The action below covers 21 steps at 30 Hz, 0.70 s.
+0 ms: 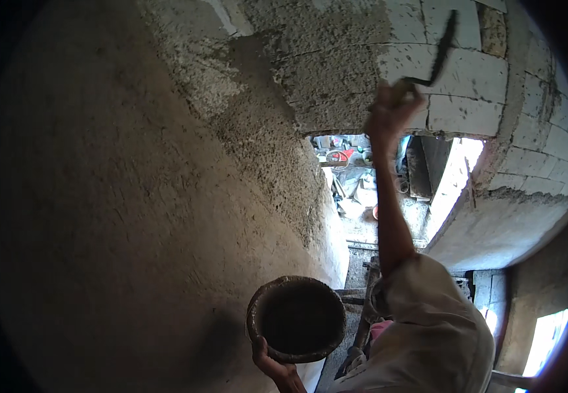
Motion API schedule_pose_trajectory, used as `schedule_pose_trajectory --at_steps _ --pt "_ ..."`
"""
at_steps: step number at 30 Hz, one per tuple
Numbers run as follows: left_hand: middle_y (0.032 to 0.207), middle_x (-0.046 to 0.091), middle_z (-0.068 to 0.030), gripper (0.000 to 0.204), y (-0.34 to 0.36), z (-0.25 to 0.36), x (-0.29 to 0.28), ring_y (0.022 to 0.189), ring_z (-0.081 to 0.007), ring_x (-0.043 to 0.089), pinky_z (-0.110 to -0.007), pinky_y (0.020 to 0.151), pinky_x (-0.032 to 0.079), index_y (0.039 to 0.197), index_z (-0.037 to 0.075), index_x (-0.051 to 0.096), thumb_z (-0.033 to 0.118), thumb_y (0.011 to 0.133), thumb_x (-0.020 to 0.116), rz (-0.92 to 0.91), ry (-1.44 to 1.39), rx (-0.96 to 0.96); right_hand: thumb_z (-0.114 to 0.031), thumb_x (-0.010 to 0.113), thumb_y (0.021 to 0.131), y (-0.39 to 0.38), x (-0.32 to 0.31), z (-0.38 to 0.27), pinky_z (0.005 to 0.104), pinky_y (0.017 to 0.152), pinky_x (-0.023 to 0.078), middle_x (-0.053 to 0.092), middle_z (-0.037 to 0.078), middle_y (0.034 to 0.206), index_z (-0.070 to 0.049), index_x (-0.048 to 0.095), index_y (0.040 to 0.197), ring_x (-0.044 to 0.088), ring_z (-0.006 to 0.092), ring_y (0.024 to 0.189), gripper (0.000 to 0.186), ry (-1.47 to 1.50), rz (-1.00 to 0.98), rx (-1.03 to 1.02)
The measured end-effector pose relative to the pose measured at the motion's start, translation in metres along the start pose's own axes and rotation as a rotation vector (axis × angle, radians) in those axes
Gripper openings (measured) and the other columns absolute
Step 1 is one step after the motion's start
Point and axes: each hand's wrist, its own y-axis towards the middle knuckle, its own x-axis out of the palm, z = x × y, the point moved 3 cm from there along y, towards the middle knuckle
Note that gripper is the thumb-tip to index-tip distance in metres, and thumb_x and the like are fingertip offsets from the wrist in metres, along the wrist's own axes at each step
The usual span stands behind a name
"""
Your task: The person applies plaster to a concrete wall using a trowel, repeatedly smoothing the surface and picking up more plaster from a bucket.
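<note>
Raised high at arm's length, my right hand (pixel 390 116) is closed round the handle of a trowel (pixel 446 46), whose dark blade points up and away in front of the block wall (pixel 474 72). Below, my left hand (pixel 269 362) grips the near-left rim of a round bucket (pixel 253 321) with a crusted edge. Its inside is dark grey, and I cannot tell how full it is. Rough wet-looking mortar (pixel 336 78) coats the blocks left of the trowel. Splashes of mortar dot the bare blocks around the blade.
A smooth plastered wall (pixel 100 196) fills the left side, close to the bucket. Under my right arm is an opening (pixel 356 196) with a lower area full of scattered clutter. Poles (pixel 364 321) stand beside the bucket. Bright window light (pixel 549 340) enters at lower right.
</note>
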Motion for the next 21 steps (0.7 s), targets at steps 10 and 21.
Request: schedule_pose_trajectory --at_steps 10,21 --pt "0.13 0.057 -0.017 0.047 -0.005 -0.001 -0.053 0.118 -0.034 0.055 -0.046 0.104 0.043 0.129 -0.004 0.054 0.023 0.09 0.054 0.225 0.032 -0.028 -0.017 0.061 0.092 -0.208 0.032 -0.285 0.046 0.079 0.049 0.06 0.021 0.104 -0.003 0.035 0.131 0.063 0.0338 0.09 0.049 0.715 -1.081 0.568" --pt "0.123 0.06 -0.0131 0.041 0.012 0.031 -0.08 0.114 -0.0255 0.058 -0.041 0.101 0.045 0.127 -0.001 0.055 0.018 0.091 0.061 0.061 0.019 -0.039 -0.024 0.062 0.092 -0.227 -0.256 -0.143 0.0434 0.077 0.055 0.066 0.013 0.103 -0.01 0.048 0.131 0.066 0.0351 0.095 0.043 -0.515 -2.235 0.192"
